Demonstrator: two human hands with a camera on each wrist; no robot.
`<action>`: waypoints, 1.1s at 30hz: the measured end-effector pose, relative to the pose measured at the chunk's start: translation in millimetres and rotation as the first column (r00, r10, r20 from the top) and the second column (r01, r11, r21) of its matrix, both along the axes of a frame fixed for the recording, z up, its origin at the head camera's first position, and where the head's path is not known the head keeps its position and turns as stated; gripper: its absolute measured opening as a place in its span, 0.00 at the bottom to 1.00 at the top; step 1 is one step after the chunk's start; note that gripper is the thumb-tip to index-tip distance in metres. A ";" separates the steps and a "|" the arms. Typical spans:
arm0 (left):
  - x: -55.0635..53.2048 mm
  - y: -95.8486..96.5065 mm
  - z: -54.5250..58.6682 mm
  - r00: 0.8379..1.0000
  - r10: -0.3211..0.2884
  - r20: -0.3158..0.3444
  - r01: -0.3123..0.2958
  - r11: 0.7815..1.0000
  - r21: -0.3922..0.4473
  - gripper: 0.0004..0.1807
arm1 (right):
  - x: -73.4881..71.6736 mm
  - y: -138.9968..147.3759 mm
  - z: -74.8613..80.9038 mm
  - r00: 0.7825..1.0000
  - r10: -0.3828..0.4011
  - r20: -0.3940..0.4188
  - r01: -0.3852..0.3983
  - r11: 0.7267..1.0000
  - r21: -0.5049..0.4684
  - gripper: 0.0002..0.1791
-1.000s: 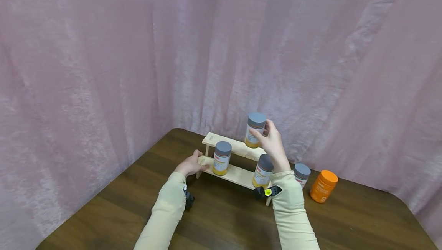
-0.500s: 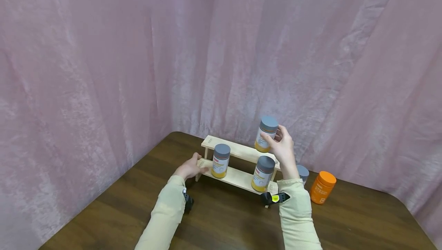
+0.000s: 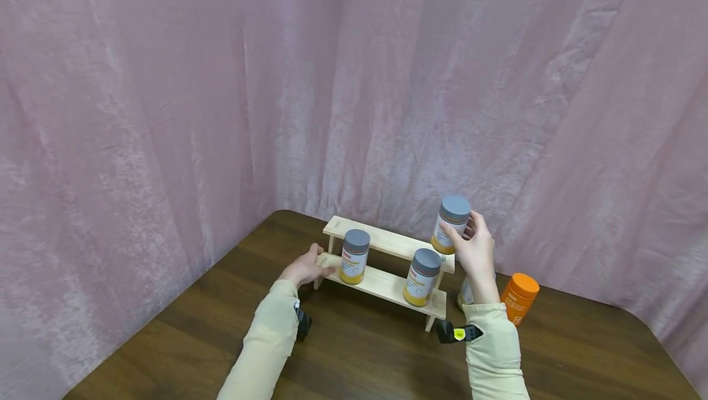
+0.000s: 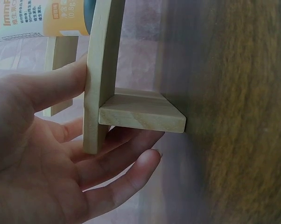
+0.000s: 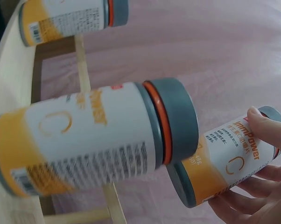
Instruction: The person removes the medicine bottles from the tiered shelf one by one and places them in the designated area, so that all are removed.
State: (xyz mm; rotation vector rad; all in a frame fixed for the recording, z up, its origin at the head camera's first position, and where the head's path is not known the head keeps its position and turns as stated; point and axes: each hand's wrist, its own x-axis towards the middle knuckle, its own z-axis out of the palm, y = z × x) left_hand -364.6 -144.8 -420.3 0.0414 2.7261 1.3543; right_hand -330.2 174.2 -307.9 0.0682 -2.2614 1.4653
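Note:
My right hand point(image 3: 477, 251) grips a vitamin C jar point(image 3: 453, 214) with a grey lid and white-and-yellow label, its fingers and thumb around the sides. It holds the jar upright over the right end of the upper board of a two-tier wooden rack point(image 3: 381, 281). On the lower board stand two matching jars, a left jar point(image 3: 354, 257) and a right jar point(image 3: 423, 277); the right one looms large in the right wrist view. My left hand point(image 3: 303, 267) holds the lower board's left end. In the left wrist view its thumb presses the board's top point(image 4: 97, 79) while its fingers reach beneath, near the leg.
To the right of the rack another jar point(image 3: 466, 292) stands on the brown wooden table point(image 3: 354, 351), mostly hidden behind my right wrist. An orange jar point(image 3: 520, 297) stands further right, partly covered by my sleeve. A pink curtain point(image 3: 354, 80) hangs behind the table.
My right hand has carried its jar rightward and slightly down along the upper board to its right end. My left hand stays on the rack.

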 end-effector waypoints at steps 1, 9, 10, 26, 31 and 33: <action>0.1 -0.3 -0.4 1.000 -0.001 0.003 0.001 1.000 0.000 0.35 | 2.1 1.3 -1.5 1.000 -0.006 -0.005 0.007 1.000 0.017 0.37; 1.7 -1.6 0.3 1.000 -0.003 0.004 0.003 1.000 -0.004 0.35 | 15.6 11.9 -7.7 0.997 -0.050 -0.053 0.053 0.997 0.062 0.36; 2.1 -1.3 1.1 1.000 -0.004 0.005 0.004 1.000 -0.006 0.35 | 17.5 13.2 -8.1 0.997 -0.056 -0.059 0.060 0.995 0.073 0.36; 0.9 -3.2 0.6 1.000 0.008 -0.002 -0.008 1.000 -0.012 0.34 | 34.5 41.5 -14.3 0.990 -0.132 -0.051 0.140 0.965 0.220 0.36; -0.2 -2.1 1.5 1.000 0.006 -0.001 -0.006 1.000 -0.020 0.34 | 39.7 52.0 -16.4 0.984 -0.172 -0.048 0.179 0.951 0.253 0.37; -0.5 -1.6 2.0 1.000 0.004 0.000 -0.004 1.000 -0.014 0.34 | 41.8 55.7 -17.0 0.982 -0.181 -0.053 0.189 0.945 0.266 0.38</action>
